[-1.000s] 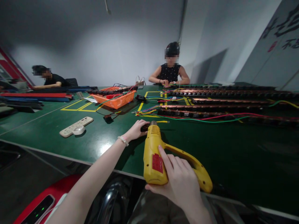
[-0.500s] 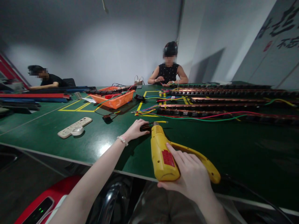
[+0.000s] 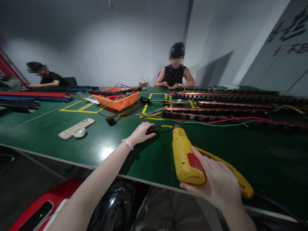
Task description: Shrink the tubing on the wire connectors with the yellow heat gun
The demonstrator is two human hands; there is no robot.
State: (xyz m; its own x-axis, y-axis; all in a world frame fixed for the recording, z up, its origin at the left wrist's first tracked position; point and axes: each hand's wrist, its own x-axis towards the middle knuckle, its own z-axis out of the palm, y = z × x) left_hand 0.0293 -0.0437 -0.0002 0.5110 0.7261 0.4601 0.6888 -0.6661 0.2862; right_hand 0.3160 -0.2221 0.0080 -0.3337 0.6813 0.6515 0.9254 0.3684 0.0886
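Note:
My right hand (image 3: 216,179) is wrapped round a yellow heat gun (image 3: 186,157) with a red label, its metal nozzle pointing away from me. The nozzle is at the right end of a short yellow wire (image 3: 166,126). That wire runs out of a small dark part with copper-coloured strips (image 3: 152,129), which my left hand (image 3: 142,132) grips on the green table (image 3: 134,160). A beaded bracelet is on my left wrist. Whether the nozzle touches the wire I cannot tell.
An orange basket (image 3: 120,103) holds wired parts. Long copper-topped strips (image 3: 216,115) with coloured wires lie at the right. A power strip (image 3: 72,131) and a second small part (image 3: 110,120) lie at the left. Two people (image 3: 174,73) sit beyond.
The heat gun in my right hand has moved to the right, from beside the dark part to the wire's far end. My left hand has hardly moved.

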